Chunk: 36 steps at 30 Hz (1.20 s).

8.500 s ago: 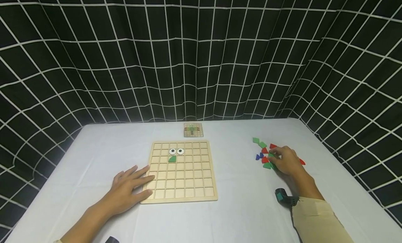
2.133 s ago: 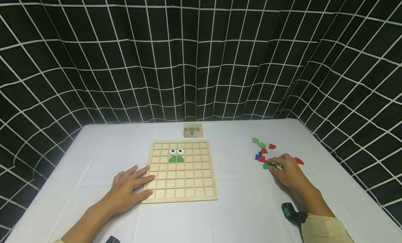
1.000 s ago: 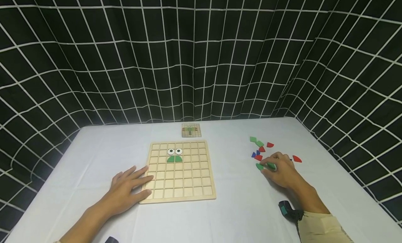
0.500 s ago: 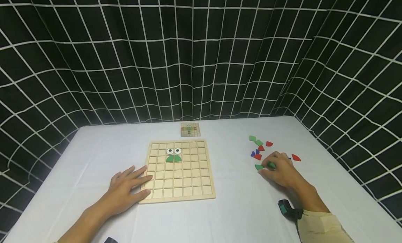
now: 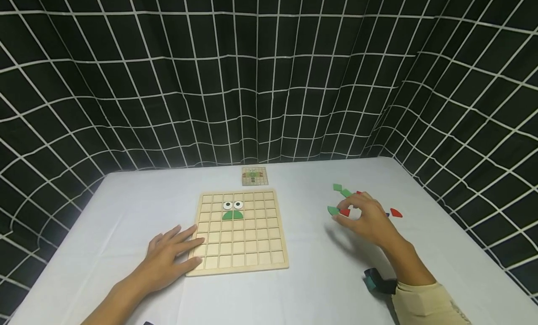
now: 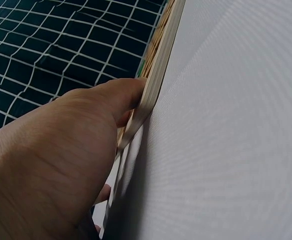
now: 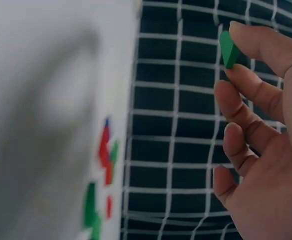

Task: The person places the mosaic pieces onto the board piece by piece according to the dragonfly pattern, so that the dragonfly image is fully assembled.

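Note:
My right hand (image 5: 370, 222) pinches a green rounded-edge tile (image 5: 332, 210) between thumb and index finger, its shadow falling on the cloth below. The right wrist view shows the same tile (image 7: 228, 50) edge-on at the fingertips, the other fingers loosely bent. My left hand (image 5: 166, 259) rests spread on the left side of a wooden grid board (image 5: 252, 241), its thumb (image 6: 128, 95) over the board's edge in the left wrist view. Two round eye tiles (image 5: 228, 205) sit in the board's upper cells. Directly under them, two green quarter-round tiles (image 5: 237, 215) lie side by side.
Behind the board lies a small pattern card (image 5: 254, 176) with a coloured figure on a grid. Loose green tiles (image 5: 337, 187) and red tiles (image 5: 396, 213) lie around my right hand, some hidden by it. A black curtain (image 5: 269, 82) with white gridlines encloses the white-covered table.
Since the oldest frame, a second green quarter-round tile has come onto the board beside the first. Just now my right hand has lifted a green tile off the cloth. My left hand stays put.

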Each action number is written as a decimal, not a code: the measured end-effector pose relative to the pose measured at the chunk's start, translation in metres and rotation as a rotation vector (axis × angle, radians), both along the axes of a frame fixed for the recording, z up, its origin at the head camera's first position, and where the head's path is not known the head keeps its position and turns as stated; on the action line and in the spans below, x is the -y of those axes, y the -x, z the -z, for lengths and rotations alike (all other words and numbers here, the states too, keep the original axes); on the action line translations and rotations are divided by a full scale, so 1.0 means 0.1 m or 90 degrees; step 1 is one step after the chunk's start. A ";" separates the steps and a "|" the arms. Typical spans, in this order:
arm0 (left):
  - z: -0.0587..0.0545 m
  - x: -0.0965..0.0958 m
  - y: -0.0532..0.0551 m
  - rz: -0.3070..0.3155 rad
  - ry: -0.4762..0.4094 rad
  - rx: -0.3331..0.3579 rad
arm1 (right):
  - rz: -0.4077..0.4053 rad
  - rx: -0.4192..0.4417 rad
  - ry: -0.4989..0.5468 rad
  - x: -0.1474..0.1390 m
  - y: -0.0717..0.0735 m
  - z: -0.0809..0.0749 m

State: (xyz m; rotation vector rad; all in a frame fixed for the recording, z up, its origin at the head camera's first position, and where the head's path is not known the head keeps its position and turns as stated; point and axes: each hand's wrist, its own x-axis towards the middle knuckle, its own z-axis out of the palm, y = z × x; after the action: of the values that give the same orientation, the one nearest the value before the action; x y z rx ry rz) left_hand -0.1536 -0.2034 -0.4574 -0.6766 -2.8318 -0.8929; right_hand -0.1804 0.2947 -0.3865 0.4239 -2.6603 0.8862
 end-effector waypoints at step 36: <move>0.03 0.01 0.01 0.004 0.000 -0.003 | -0.135 0.020 0.066 1.75 0.17 -0.21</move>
State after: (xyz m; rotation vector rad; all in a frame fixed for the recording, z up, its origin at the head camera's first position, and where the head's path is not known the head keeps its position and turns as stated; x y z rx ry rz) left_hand -0.1547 -0.2041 -0.4604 -0.6861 -2.8272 -0.8906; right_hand -0.1974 0.1197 -0.3653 0.6805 -2.6173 1.0958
